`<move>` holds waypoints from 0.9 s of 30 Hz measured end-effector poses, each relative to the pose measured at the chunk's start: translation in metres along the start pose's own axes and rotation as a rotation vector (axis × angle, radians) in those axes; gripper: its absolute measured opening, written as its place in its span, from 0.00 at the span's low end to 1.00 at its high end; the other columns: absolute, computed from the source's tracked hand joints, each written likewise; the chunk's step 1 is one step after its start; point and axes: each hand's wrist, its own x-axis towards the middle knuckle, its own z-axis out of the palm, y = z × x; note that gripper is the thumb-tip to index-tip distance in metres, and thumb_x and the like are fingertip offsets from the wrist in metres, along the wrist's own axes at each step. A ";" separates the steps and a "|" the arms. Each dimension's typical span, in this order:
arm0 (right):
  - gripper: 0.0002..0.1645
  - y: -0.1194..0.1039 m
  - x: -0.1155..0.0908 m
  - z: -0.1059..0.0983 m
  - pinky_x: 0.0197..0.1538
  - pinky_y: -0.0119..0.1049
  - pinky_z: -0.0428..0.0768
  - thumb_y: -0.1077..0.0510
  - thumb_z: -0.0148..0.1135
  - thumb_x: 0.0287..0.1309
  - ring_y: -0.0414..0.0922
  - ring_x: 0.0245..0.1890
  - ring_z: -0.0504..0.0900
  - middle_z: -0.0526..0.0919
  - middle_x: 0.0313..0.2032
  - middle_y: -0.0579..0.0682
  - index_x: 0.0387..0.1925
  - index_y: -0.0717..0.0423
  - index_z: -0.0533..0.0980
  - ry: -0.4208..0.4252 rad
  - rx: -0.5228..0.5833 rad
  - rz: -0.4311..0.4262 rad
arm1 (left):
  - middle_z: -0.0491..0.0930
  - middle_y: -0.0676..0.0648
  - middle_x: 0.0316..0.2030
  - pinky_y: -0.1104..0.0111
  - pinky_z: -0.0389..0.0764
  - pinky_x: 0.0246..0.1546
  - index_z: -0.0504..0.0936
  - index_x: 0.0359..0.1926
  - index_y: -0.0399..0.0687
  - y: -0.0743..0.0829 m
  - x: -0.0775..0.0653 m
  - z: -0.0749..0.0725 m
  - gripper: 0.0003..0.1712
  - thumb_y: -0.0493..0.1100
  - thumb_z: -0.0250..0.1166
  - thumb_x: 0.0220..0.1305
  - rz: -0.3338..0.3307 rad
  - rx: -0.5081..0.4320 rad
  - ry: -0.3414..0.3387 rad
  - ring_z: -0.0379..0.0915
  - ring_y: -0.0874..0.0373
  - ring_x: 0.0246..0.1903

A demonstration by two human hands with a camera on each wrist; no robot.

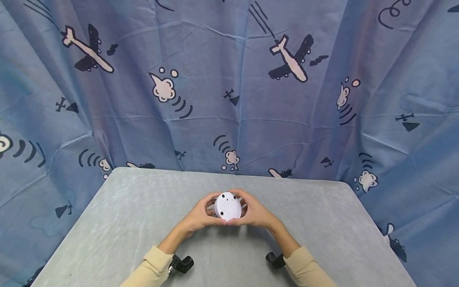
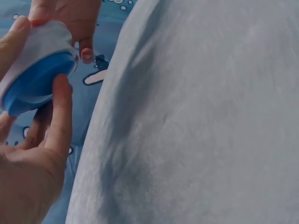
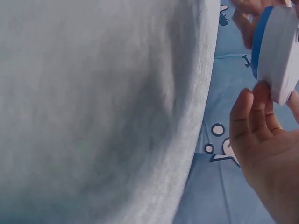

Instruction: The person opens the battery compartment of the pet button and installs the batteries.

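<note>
Between both hands is a round white device (image 1: 228, 206) with a cluster of small speaker holes and dark round feet on the side facing the head camera. Its opposite side is blue, as the left wrist view shows on the device (image 2: 37, 77). My left hand (image 1: 201, 212) grips its left edge, thumb at the bottom and fingers curled round the rim. On the right edge my right hand (image 1: 256, 211) holds it the same way, and the two thumbs meet below it. In the right wrist view the device (image 3: 278, 51) is seen edge-on, fingertips against its rim.
A table with a pale grey cover (image 1: 143, 215) lies under the hands. Behind it hangs a blue curtain (image 1: 201, 147) printed with planes and clouds. Black wrist-worn mounts (image 1: 182, 264) show beside both cream sleeves (image 1: 154, 265).
</note>
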 end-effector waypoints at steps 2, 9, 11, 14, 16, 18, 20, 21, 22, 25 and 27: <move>0.50 -0.003 0.000 0.001 0.37 0.46 0.81 0.54 0.84 0.44 0.52 0.40 0.76 0.74 0.55 0.52 0.68 0.54 0.69 0.004 -0.037 -0.019 | 0.71 0.37 0.63 0.59 0.80 0.50 0.65 0.72 0.38 0.000 0.000 0.001 0.49 0.29 0.79 0.50 0.007 -0.022 0.017 0.76 0.44 0.53; 0.48 -0.009 -0.002 0.002 0.39 0.48 0.82 0.53 0.78 0.50 0.49 0.38 0.77 0.74 0.55 0.54 0.71 0.59 0.66 0.046 -0.096 -0.043 | 0.62 0.35 0.69 0.59 0.78 0.53 0.58 0.77 0.43 0.001 -0.001 0.001 0.49 0.34 0.75 0.60 0.000 -0.174 -0.016 0.71 0.42 0.59; 0.47 -0.009 -0.003 0.002 0.38 0.48 0.82 0.54 0.77 0.52 0.48 0.37 0.77 0.75 0.54 0.55 0.70 0.60 0.66 0.054 -0.097 -0.044 | 0.59 0.35 0.71 0.56 0.77 0.54 0.55 0.78 0.46 0.002 -0.001 0.002 0.50 0.33 0.73 0.61 -0.017 -0.244 -0.050 0.70 0.41 0.60; 0.46 -0.008 -0.003 0.002 0.38 0.47 0.82 0.54 0.76 0.52 0.47 0.36 0.78 0.75 0.54 0.54 0.70 0.60 0.67 0.056 -0.102 -0.041 | 0.56 0.35 0.71 0.52 0.77 0.55 0.53 0.79 0.48 0.002 -0.001 0.003 0.51 0.30 0.72 0.61 -0.032 -0.313 -0.077 0.69 0.41 0.60; 0.45 -0.008 -0.003 0.002 0.37 0.46 0.83 0.54 0.75 0.53 0.47 0.36 0.78 0.76 0.53 0.53 0.70 0.60 0.67 0.050 -0.105 -0.038 | 0.57 0.34 0.70 0.50 0.77 0.54 0.53 0.79 0.47 0.001 -0.001 0.004 0.52 0.28 0.72 0.60 -0.033 -0.329 -0.079 0.71 0.41 0.58; 0.45 -0.008 -0.003 0.002 0.37 0.46 0.83 0.54 0.75 0.54 0.48 0.36 0.79 0.76 0.53 0.54 0.71 0.60 0.66 0.037 -0.092 -0.032 | 0.58 0.33 0.69 0.50 0.77 0.54 0.53 0.78 0.45 0.000 -0.001 0.005 0.52 0.27 0.71 0.60 -0.028 -0.329 -0.066 0.73 0.42 0.57; 0.48 -0.008 -0.004 0.003 0.39 0.47 0.83 0.53 0.76 0.55 0.48 0.37 0.79 0.75 0.55 0.54 0.73 0.60 0.64 0.025 -0.076 -0.017 | 0.59 0.33 0.68 0.52 0.79 0.53 0.53 0.78 0.44 -0.001 -0.001 0.006 0.52 0.27 0.71 0.59 -0.027 -0.311 -0.053 0.74 0.43 0.55; 0.49 -0.008 -0.004 0.003 0.40 0.49 0.83 0.53 0.76 0.55 0.50 0.38 0.79 0.75 0.56 0.54 0.74 0.59 0.63 0.020 -0.065 -0.006 | 0.60 0.33 0.68 0.53 0.79 0.52 0.54 0.78 0.44 -0.002 0.000 0.006 0.52 0.27 0.71 0.59 -0.027 -0.301 -0.050 0.74 0.43 0.55; 0.51 -0.008 -0.005 0.003 0.40 0.50 0.82 0.52 0.77 0.55 0.50 0.39 0.78 0.74 0.57 0.54 0.75 0.58 0.62 0.017 -0.058 0.002 | 0.60 0.33 0.67 0.54 0.79 0.52 0.54 0.78 0.44 -0.002 0.000 0.006 0.52 0.27 0.71 0.59 -0.028 -0.288 -0.049 0.74 0.43 0.55; 0.53 -0.006 -0.007 0.004 0.41 0.50 0.81 0.52 0.78 0.54 0.51 0.39 0.77 0.72 0.58 0.54 0.75 0.55 0.61 0.019 -0.045 0.024 | 0.61 0.32 0.68 0.56 0.80 0.51 0.54 0.78 0.43 -0.003 0.000 0.008 0.51 0.27 0.70 0.59 -0.038 -0.264 -0.060 0.73 0.41 0.56; 0.50 -0.003 -0.008 0.005 0.39 0.49 0.81 0.53 0.79 0.53 0.51 0.38 0.78 0.73 0.56 0.55 0.74 0.54 0.63 0.028 -0.041 0.019 | 0.60 0.31 0.68 0.55 0.79 0.52 0.53 0.78 0.43 -0.004 0.001 0.009 0.51 0.27 0.69 0.60 -0.049 -0.267 -0.071 0.72 0.40 0.57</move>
